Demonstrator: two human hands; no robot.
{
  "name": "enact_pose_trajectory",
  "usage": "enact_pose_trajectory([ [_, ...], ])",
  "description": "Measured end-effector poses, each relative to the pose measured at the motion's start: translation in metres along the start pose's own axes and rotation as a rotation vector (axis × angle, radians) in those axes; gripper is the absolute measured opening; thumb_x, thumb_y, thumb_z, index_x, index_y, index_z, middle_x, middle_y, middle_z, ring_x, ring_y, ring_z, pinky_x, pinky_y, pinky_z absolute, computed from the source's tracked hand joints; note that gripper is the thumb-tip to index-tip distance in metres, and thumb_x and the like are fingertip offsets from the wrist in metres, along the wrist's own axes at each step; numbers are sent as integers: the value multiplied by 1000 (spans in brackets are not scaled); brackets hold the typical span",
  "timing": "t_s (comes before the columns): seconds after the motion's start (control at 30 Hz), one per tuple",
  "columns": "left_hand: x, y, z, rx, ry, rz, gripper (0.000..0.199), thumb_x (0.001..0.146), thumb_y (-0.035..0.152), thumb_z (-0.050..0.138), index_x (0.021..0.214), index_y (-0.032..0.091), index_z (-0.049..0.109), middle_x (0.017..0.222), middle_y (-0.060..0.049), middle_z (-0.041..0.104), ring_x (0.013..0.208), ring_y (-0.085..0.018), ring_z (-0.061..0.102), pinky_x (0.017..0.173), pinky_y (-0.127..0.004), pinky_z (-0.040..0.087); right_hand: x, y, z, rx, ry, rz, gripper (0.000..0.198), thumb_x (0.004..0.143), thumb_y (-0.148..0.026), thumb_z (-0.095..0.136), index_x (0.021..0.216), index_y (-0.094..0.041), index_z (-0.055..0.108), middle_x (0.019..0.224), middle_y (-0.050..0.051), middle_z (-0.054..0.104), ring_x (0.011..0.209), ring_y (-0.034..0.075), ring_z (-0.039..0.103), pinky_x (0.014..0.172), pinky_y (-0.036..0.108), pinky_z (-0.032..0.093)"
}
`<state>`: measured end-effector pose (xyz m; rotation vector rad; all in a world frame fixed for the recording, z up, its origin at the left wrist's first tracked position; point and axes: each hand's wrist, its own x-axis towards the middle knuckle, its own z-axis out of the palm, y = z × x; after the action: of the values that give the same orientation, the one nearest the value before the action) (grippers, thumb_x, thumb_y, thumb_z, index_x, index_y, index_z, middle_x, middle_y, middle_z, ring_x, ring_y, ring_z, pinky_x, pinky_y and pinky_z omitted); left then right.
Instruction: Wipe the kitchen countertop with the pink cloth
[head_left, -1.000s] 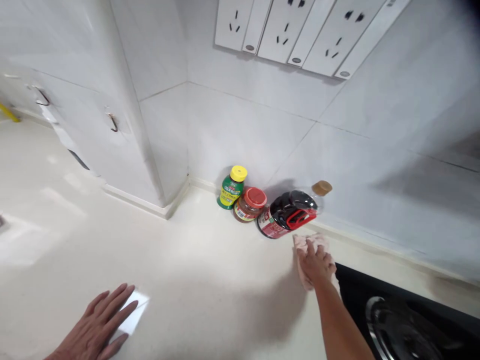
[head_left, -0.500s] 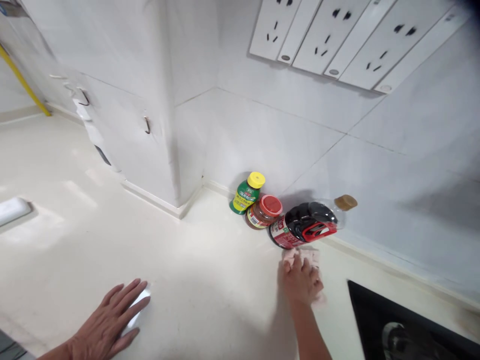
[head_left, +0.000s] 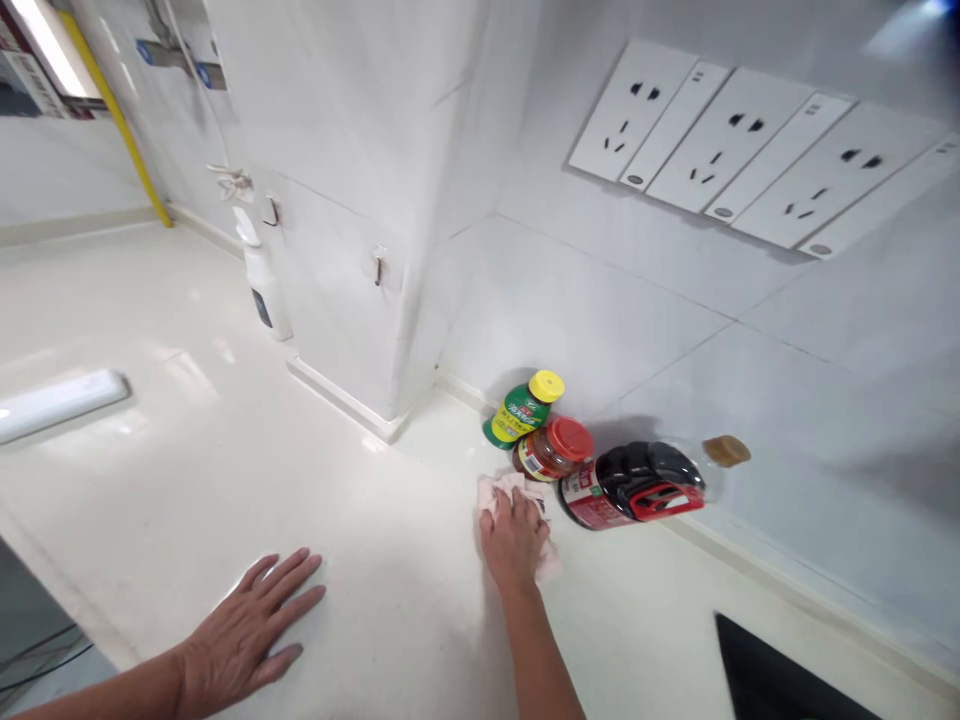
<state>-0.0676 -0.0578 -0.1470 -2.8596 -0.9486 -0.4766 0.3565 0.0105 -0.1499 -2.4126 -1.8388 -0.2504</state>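
A pale pink cloth (head_left: pixel 551 562) lies bunched on the white countertop (head_left: pixel 390 580) under my right hand (head_left: pixel 514 535), whose fingers are curled onto it. Just beyond the cloth stand a green bottle with a yellow cap (head_left: pixel 521 412), a jar with a red lid (head_left: pixel 551 450) and a large dark sauce bottle with a red handle (head_left: pixel 634 487). The cloth is close to the base of the jar. My left hand (head_left: pixel 251 625) rests on the counter at the lower left, fingers stretched out, holding nothing.
A black cooktop (head_left: pixel 780 670) shows at the lower right. Socket panels (head_left: pixel 750 160) sit on the tiled wall. Left of the wall corner stand a white spray bottle (head_left: pixel 262 280) and a long white object (head_left: pixel 64 403). Hooks (head_left: pixel 379 268) stick out from the corner wall.
My right hand has slid the cloth leftward along the counter, from in front of the sauce bottle to in front of the jar. My left hand stays flat. The view has shifted.
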Motion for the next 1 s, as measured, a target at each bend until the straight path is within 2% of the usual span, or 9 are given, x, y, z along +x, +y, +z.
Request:
enact_pose_trajectory([
  [0.07, -1, 2, 0, -5, -12, -15, 61, 96, 39, 58, 153, 27, 42, 162, -9, 39, 150, -30, 33, 122, -48, 25, 8, -19, 0, 44, -16, -42, 43, 94, -36, 51, 132, -20, 61, 148, 15, 52, 132, 37, 42, 102, 55, 32],
  [0.17, -5, 5, 0, -33, -32, -35, 63, 95, 34, 59, 154, 25, 39, 163, -11, 37, 150, -31, 32, 122, -52, 25, 18, -44, 2, 141, -24, -199, 43, 90, -34, 54, 132, -24, 61, 149, 11, 52, 136, 33, 40, 106, 51, 29],
  [0.27, -8, 7, 0, -54, -54, -45, 66, 94, 32, 59, 156, 25, 36, 164, -12, 35, 152, -32, 30, 123, -54, 25, 35, -65, 6, 197, -32, -313, 53, 89, -34, 53, 141, -25, 54, 152, 9, 49, 140, 31, 36, 112, 48, 25],
  [0.43, -9, 9, -1, -72, -72, -51, 70, 92, 32, 59, 157, 23, 33, 164, -13, 33, 153, -32, 28, 121, -55, 28, 99, -92, 10, 134, -170, -304, 77, 89, -38, 50, 159, -17, 26, 164, 10, 32, 150, 30, 21, 118, 48, 17],
  [0.53, -10, 10, -2, -98, -84, -57, 69, 93, 34, 58, 156, 23, 33, 164, -14, 34, 152, -33, 28, 120, -56, 30, 139, -111, 11, 145, -232, -274, 73, 91, -40, 46, 158, -18, 29, 166, 8, 28, 152, 29, 17, 119, 49, 17],
  [0.63, -11, 10, -1, -136, -95, -78, 67, 94, 37, 59, 155, 26, 34, 164, -12, 34, 152, -32, 30, 120, -56, 31, 153, -126, 9, 170, -251, -265, 65, 94, -40, 39, 156, -20, 35, 166, 6, 28, 153, 30, 17, 119, 51, 18],
  [0.73, -11, 10, -1, -170, -84, -87, 66, 93, 37, 60, 154, 27, 36, 163, -12, 35, 151, -32, 32, 121, -55, 30, 129, -139, 3, 187, -248, -309, 61, 94, -35, 39, 154, -20, 39, 165, 4, 31, 152, 27, 19, 120, 49, 17],
  [0.9, -12, 9, 1, -150, -62, -66, 65, 92, 36, 60, 153, 26, 38, 163, -13, 37, 151, -33, 31, 119, -57, 30, 30, -164, -7, 250, -173, -419, 65, 91, -43, 54, 148, -15, 46, 161, 12, 37, 150, 33, 22, 119, 53, 17],
  [1.0, -13, 8, 4, -149, -44, -67, 65, 92, 36, 60, 153, 27, 38, 162, -13, 38, 150, -32, 32, 120, -56, 30, -24, -178, -11, 402, -84, -506, 55, 92, -36, 57, 144, -18, 49, 156, 13, 45, 147, 34, 28, 118, 57, 19],
])
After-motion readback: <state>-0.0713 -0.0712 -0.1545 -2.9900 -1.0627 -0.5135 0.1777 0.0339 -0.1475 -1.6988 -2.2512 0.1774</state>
